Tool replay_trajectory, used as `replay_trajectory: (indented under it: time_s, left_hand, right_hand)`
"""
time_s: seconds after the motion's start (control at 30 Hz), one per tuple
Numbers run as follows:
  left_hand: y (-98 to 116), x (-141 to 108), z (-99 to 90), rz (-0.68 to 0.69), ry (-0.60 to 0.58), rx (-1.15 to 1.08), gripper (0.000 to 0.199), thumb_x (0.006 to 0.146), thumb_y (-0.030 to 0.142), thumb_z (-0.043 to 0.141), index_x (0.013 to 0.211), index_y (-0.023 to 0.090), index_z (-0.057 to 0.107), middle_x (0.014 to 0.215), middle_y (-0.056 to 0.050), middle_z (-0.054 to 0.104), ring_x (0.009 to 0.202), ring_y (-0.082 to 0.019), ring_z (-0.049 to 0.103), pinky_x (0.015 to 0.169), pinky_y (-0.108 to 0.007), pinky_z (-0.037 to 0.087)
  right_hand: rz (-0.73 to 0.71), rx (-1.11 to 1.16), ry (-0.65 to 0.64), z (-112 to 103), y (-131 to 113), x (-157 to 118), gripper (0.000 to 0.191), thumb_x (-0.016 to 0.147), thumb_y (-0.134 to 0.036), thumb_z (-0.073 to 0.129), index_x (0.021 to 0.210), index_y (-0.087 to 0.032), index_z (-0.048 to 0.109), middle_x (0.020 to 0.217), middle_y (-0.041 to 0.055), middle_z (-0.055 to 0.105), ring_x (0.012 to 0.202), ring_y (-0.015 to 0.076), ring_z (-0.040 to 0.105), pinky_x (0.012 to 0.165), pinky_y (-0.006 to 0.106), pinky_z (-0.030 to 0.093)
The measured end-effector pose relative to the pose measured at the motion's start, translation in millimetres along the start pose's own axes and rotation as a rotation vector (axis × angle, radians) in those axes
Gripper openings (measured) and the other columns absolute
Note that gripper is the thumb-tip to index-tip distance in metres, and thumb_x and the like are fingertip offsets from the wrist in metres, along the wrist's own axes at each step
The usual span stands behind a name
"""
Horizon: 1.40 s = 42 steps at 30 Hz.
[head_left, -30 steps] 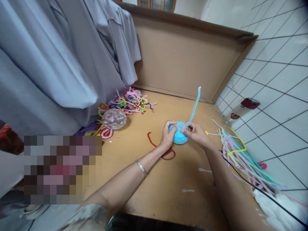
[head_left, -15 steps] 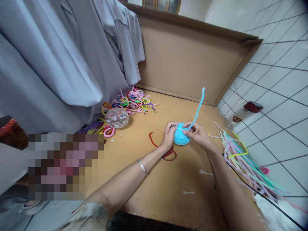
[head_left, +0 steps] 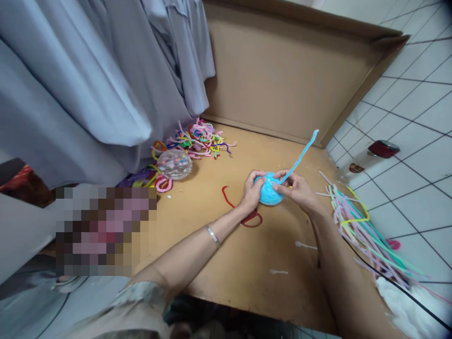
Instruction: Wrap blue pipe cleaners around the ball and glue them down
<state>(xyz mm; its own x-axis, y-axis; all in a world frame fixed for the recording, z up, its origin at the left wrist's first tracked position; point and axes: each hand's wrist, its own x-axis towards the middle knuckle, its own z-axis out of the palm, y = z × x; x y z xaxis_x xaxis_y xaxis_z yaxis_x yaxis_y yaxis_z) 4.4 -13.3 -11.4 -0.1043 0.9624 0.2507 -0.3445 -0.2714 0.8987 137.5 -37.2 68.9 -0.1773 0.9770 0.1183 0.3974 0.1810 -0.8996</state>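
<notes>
Between my two hands, above the table, is a blue ball wound from pipe cleaner (head_left: 271,192). My left hand (head_left: 251,190) is wrapped round its left side, thumb on top. At the upper right of the ball, my right hand (head_left: 295,187) pinches the blue pipe cleaner's loose end (head_left: 302,153), which sticks up and to the right. Under my left wrist lies a pair of scissors with dark red handles (head_left: 252,219), partly hidden by the arm. A bent red pipe cleaner (head_left: 228,197) rests just left of that wrist.
A clear textured bowl (head_left: 174,165) stands at the left, by a heap of colourful pipe cleaner pieces (head_left: 201,139). Long pastel pipe cleaners (head_left: 356,221) lie at the right, near a red-lidded jar (head_left: 370,157), white stuffing (head_left: 413,306) and a black cable (head_left: 399,299).
The view has tilted down and shifted slightly. The loose blue end leans further to the right than before. Both hands keep hold of the ball.
</notes>
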Motion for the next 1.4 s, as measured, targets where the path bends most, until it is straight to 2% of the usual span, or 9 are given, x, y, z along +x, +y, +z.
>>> replay_trajectory:
  time_s: [0.2, 0.4, 0.6, 0.77, 1.03, 1.4]
  left_hand:
    - [-1.7, 0.1, -2.0, -0.007, -0.010, 0.022, 0.012, 0.076, 0.024, 0.055, 0.085, 0.019, 0.060, 0.094, -0.003, 0.064, 0.094, -0.017, 0.058, 0.088, -0.030, 0.044]
    - [-0.4, -2.2, -2.4, 0.013, -0.010, 0.071, 0.014, 0.077, 0.025, 0.056, 0.089, 0.019, 0.061, 0.097, -0.003, 0.065, 0.096, -0.017, 0.059, 0.089, -0.030, 0.044]
    - [-2.3, -2.6, -2.7, -0.006, -0.003, 0.023, 0.012, 0.079, 0.027, 0.055, 0.086, 0.019, 0.060, 0.093, -0.002, 0.064, 0.092, -0.016, 0.059, 0.085, -0.028, 0.045]
    - [-1.1, -1.6, -1.4, -0.009, 0.005, 0.067, 0.015, 0.077, 0.030, 0.061, 0.088, 0.019, 0.060, 0.091, -0.002, 0.064, 0.088, -0.015, 0.058, 0.084, -0.027, 0.046]
    - [-3.8, 0.3, -1.4, -0.008, 0.012, 0.071, 0.014, 0.076, 0.027, 0.060, 0.088, 0.019, 0.061, 0.091, -0.001, 0.063, 0.088, -0.015, 0.058, 0.082, -0.027, 0.045]
    - [2.9, -0.9, -0.4, -0.008, 0.020, 0.102, 0.011, 0.075, 0.024, 0.061, 0.085, 0.019, 0.060, 0.090, -0.002, 0.064, 0.089, -0.016, 0.058, 0.083, -0.027, 0.045]
  right_hand:
    - [-0.012, -0.005, -0.019, -1.7, -4.1, -1.6, 0.043, 0.057, -0.038, 0.078, 0.089, -0.018, 0.057, 0.070, -0.0013, 0.053, 0.068, 0.0138, 0.050, 0.060, 0.028, 0.043]
    - [0.027, 0.004, -0.035, -0.2, -2.2, 0.2, 0.047, 0.054, -0.040, 0.079, 0.088, -0.018, 0.055, 0.070, -0.0015, 0.053, 0.067, 0.0135, 0.049, 0.060, 0.028, 0.043]
    - [-0.008, 0.000, -0.058, 0.4, 1.2, 0.4, 0.044, 0.058, -0.040, 0.077, 0.089, -0.019, 0.054, 0.071, -0.0010, 0.054, 0.068, 0.0141, 0.050, 0.060, 0.028, 0.042]
    - [-0.012, -0.004, -0.047, -0.3, 1.4, -0.4, 0.046, 0.056, -0.040, 0.079, 0.089, -0.019, 0.057, 0.070, -0.0014, 0.054, 0.067, 0.0140, 0.050, 0.060, 0.027, 0.042]
    - [-0.026, 0.099, -0.001, 0.8, 6.6, 2.9, 0.042, 0.068, -0.057, 0.068, 0.079, -0.017, 0.059, 0.070, 0.0007, 0.057, 0.066, 0.0134, 0.051, 0.063, 0.028, 0.043]
    - [-0.041, 0.035, -0.009, 2.8, 11.1, 4.5, 0.044, 0.066, -0.059, 0.069, 0.075, -0.018, 0.055, 0.064, -0.0015, 0.052, 0.061, 0.0116, 0.044, 0.056, 0.025, 0.038]
